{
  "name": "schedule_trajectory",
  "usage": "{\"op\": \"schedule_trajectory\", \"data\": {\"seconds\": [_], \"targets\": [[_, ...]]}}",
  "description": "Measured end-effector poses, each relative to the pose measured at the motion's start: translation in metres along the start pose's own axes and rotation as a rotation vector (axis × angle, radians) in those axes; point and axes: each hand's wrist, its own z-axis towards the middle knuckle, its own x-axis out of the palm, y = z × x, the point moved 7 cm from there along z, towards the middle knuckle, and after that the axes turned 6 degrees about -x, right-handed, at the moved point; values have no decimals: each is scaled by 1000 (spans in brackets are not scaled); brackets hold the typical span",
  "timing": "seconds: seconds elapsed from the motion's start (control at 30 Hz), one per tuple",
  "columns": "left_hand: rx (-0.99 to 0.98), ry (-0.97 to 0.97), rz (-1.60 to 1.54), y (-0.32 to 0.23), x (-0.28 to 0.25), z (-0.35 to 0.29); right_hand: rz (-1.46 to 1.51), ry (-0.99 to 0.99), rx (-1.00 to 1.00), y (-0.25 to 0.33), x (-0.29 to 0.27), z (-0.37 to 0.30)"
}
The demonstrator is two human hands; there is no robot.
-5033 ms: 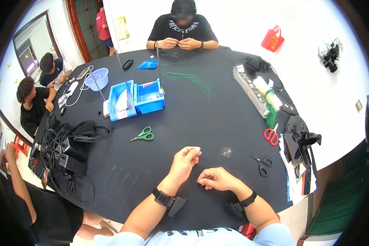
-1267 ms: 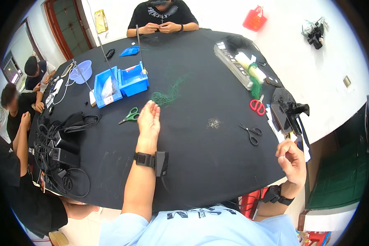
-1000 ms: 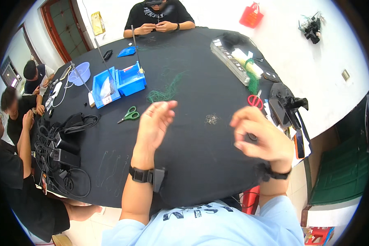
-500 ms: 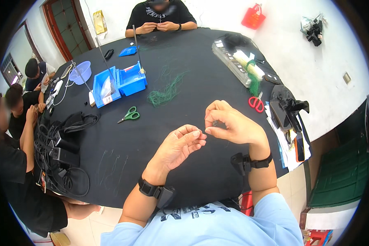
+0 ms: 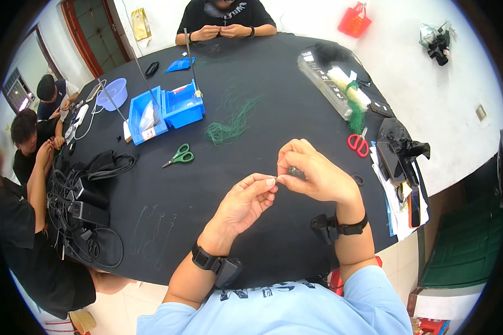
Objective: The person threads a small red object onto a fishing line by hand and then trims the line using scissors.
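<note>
Over the black-covered table, my left hand (image 5: 245, 202) pinches thumb against forefinger, its tip meeting the fingertips of my right hand (image 5: 314, 173). Whatever lies between these fingertips is too small to make out. Inside the curled fingers of my right hand shows a small dark greyish thing (image 5: 296, 172), partly hidden. Several thin looped threads (image 5: 157, 229) lie on the cloth left of my left forearm. Ahead of my hands is a loose tangle of green thread (image 5: 229, 127). Green-handled scissors (image 5: 181, 155) rest to its left, and red-handled scissors (image 5: 358, 144) to the right.
Blue bins (image 5: 183, 111) with upright rods stand at the far left near a purple basin (image 5: 112, 95). Black cables (image 5: 81, 198) crowd the left edge. Clear boxes (image 5: 324, 86), papers and phones line the right. Other people sit at the far and left sides.
My fingertips have come together, closing the small gap between my hands. The whole view has shifted slightly; the things on the table lie as before.
</note>
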Motion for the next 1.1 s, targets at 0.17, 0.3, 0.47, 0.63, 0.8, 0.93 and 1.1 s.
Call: {"op": "schedule_trajectory", "data": {"seconds": [0.17, 0.3, 0.47, 0.63, 0.8, 0.93, 1.1], "targets": [[-37, 41, -71, 2, -1, 2, -5, -8, -10, 0, 0, 2], [-58, 36, -68, 3, -1, 3, -24, -21, -32, 1, -2, 2], [-66, 15, -51, 5, 0, 1, -10, -22, -20, 0, -1, 1], [-61, 1, -178, 9, -3, 2, -29, -23, -17, 2, -1, 1], [-101, 36, -236, 13, -4, 4, -16, -45, -7, 3, -1, 0], [-102, 11, -278, 13, -5, 5, -17, -43, -22, 4, 0, 0], [-106, 15, -293, 13, -6, 5, -20, -35, -20, 5, 1, 1]]}}
